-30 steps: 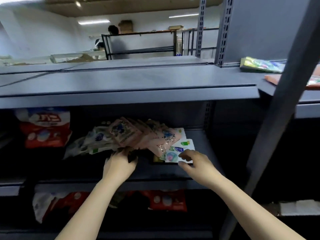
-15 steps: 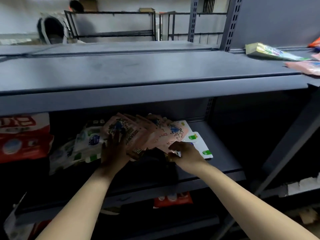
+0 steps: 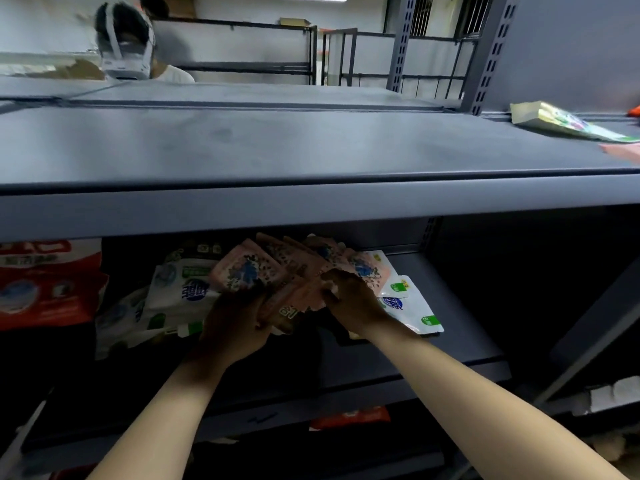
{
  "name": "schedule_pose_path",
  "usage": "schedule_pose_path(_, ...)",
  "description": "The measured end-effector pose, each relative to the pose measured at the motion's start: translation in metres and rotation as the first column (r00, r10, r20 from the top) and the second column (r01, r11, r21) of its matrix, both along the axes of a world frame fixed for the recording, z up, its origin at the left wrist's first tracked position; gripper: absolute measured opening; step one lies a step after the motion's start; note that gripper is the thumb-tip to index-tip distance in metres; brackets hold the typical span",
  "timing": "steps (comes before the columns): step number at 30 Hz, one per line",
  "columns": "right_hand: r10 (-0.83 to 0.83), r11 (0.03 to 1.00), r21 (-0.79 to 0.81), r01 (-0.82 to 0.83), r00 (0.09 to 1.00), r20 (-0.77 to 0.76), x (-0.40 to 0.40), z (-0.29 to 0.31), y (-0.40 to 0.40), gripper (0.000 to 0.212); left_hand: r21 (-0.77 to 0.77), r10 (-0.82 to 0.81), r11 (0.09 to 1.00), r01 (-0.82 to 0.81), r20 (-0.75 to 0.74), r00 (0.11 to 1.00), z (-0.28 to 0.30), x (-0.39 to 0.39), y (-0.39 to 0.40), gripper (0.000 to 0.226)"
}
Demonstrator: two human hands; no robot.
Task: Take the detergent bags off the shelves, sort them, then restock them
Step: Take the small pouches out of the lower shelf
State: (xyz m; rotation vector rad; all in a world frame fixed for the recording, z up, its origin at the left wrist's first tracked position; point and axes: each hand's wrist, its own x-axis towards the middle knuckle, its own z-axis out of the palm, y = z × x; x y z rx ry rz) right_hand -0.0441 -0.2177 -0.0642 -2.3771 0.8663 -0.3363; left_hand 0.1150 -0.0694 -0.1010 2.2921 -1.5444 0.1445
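Both hands reach into the middle shelf (image 3: 433,344) under the wide grey upper shelf (image 3: 277,147). The left hand (image 3: 235,323) is curled around the lower edge of a fanned stack of pink bags (image 3: 277,271), gripping it from beneath. The right hand (image 3: 349,299), at 3 o'clock from the left, pinches the stack's right side. White bags (image 3: 180,292) lie at 9 o'clock of the stack, and more white bags (image 3: 412,306) at 3 o'clock. Red bags (image 3: 45,285) stand far left. A green packet (image 3: 568,121) lies on the upper shelf at 2 o'clock.
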Motion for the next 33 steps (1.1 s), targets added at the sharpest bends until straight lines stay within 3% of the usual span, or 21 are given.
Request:
schedule_pose_path(4,-0.084,0.979,0.189,0.070,0.994,0.064,0.021,0.010,0.001,0.043,-0.070,-0.018,0.997,0.019,0.009,1.000,0.000,0.000,0.007,0.047)
schedule_pose_path(7,-0.236,0.915,0.359,0.182,0.965,0.112,0.042,0.006,0.000,0.061,-0.053,0.031,0.998,-0.035,-0.060,0.998,-0.001,0.002,0.005,0.040)
schedule_pose_path(9,-0.200,0.905,0.397,0.152,0.976,0.081,0.056,-0.011,-0.008,0.070,-0.015,0.063,0.998,-0.064,-0.045,0.997,-0.005,0.005,0.003,0.038)
schedule_pose_path(13,-0.242,0.856,0.477,0.200,0.970,0.026,0.064,-0.005,0.001,0.048,0.020,0.120,0.993,-0.119,-0.071,0.990,-0.009,0.003,0.004,0.040)
schedule_pose_path(18,-0.330,0.885,0.375,0.276,0.940,0.086,0.054,-0.001,0.001,0.038,-0.001,0.080,0.997,-0.082,-0.189,0.979,0.002,0.003,0.012,0.041)
schedule_pose_path(22,-0.336,0.927,0.254,0.275,0.912,0.235,0.027,0.005,0.000,0.043,-0.105,0.199,0.970,-0.217,-0.164,0.966,0.020,-0.009,0.012,0.036)
schedule_pose_path(25,-0.292,0.956,0.074,0.283,0.900,0.324,0.002,0.017,0.002,0.043,-0.232,0.231,0.936,-0.264,-0.160,0.960,0.033,-0.031,0.008,0.033)
schedule_pose_path(29,-0.279,0.924,-0.170,0.343,0.907,0.315,-0.037,0.037,0.002,0.034,-0.359,0.233,0.892,-0.275,-0.156,0.960,0.057,-0.067,0.005,0.013)
schedule_pose_path(33,-0.259,0.844,-0.387,0.370,0.915,0.310,-0.089,0.052,0.005,0.024,-0.482,0.156,0.840,-0.248,-0.223,0.962,0.071,-0.102,-0.001,0.038)
